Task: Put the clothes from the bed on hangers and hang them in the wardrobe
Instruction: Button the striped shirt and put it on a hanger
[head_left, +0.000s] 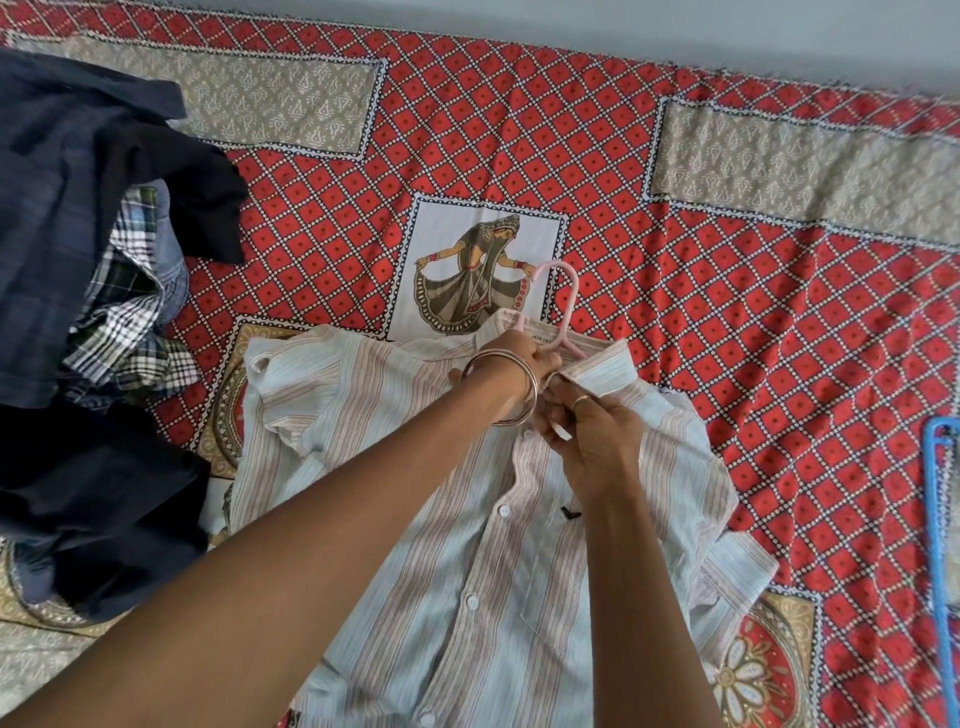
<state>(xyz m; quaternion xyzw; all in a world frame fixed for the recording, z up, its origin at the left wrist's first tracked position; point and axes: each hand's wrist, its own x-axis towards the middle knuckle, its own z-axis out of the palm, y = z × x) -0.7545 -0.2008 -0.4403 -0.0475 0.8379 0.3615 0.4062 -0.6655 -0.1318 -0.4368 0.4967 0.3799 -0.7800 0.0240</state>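
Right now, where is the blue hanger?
In the head view, the blue plastic hanger lies on the red patterned bedsheet at the far right edge, apart from the striped button-up shirt.

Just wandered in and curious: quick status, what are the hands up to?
Left hand and right hand both gripping the striped shirt at its collar. Pink hanger sticks out the neck. Dark clothes pile waits left; nothing blocking.

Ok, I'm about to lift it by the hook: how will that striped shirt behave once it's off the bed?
The striped shirt looks thin and creased, so it will probably droop limply. The pink hanger sits inside its collar, so the shoulders should hold shape. Lower buttons look fastened, so it likely stays on.
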